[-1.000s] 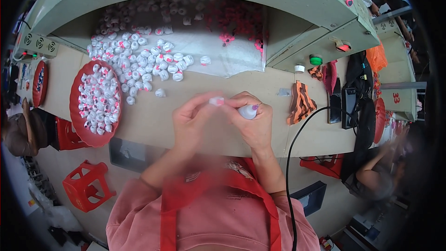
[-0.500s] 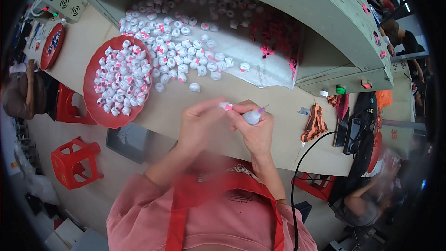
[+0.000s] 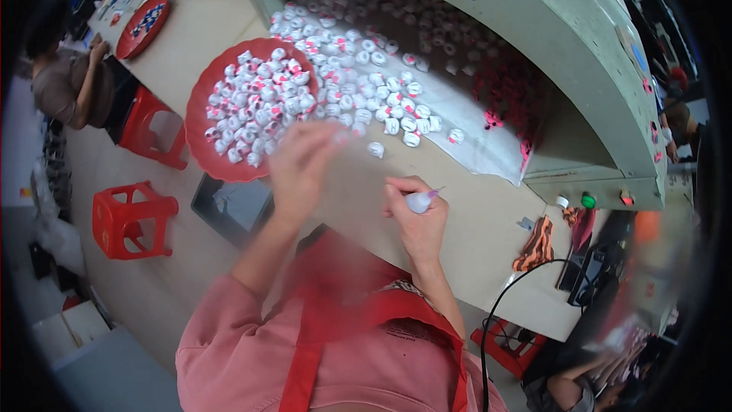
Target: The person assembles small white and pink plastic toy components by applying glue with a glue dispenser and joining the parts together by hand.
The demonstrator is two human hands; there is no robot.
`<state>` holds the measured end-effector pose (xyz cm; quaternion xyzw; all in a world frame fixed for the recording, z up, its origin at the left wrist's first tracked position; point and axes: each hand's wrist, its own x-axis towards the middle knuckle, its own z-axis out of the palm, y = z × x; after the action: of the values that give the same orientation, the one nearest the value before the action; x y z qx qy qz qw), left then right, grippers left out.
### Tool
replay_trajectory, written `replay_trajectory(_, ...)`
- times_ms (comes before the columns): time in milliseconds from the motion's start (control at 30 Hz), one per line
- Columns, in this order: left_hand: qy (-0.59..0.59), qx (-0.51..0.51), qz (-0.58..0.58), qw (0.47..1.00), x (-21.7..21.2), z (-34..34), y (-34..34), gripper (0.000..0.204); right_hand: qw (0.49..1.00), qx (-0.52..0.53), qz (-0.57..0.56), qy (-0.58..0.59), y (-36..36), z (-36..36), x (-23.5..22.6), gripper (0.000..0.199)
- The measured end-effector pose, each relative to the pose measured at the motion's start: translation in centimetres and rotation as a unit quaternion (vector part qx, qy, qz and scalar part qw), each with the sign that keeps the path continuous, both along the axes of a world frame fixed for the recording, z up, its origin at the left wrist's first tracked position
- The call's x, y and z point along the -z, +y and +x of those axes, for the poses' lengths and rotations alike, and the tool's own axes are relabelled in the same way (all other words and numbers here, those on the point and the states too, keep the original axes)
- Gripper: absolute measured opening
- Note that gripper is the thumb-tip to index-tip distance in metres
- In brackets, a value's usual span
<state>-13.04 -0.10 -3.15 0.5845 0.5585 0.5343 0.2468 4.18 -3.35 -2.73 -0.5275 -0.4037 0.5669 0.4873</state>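
My right hand (image 3: pixel 424 229) is closed round a small white squeeze bottle (image 3: pixel 418 202) with a purple needle tip pointing to the right. Smeared by motion, my left hand (image 3: pixel 300 168) hovers near the right rim of a red scalloped basin (image 3: pixel 197 118); a small white-and-pink piece (image 3: pixel 341 136) shows blurred at its fingertips. Many small white rounded pieces with pink parts (image 3: pixel 263 95) are heaped in the basin. More white pieces (image 3: pixel 366 91) spread over the table behind my hands, and a single white piece (image 3: pixel 375 150) lies nearest to me.
A pale green metal hood (image 3: pixel 564 53) arches over a white sheet (image 3: pixel 476 149) bearing white pieces and bright pink pieces (image 3: pixel 494 118). To the right lie a striped cloth (image 3: pixel 535 244) and a black cable (image 3: pixel 503 290). Red stools (image 3: pixel 130 221) and a seated person (image 3: pixel 72 88) are at left.
My left hand has parted from the right and swung left toward the basin with the small white-and-pink piece. The right hand keeps the bottle. The whole view has turned and shifted.
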Motion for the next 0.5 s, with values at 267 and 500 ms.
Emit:
replay_trajectory(267,0.501,-0.057,0.054,0.862,-0.2,-6.5,7.0,0.023,0.998,0.053,0.014,-0.028,-0.2,4.5,0.1,0.01)
replay_trajectory(500,0.34,0.059,0.081,0.935,0.3,0.4,2.8,0.017,0.997,0.069,0.027,-0.029,-0.8,7.3,0.8,0.018)
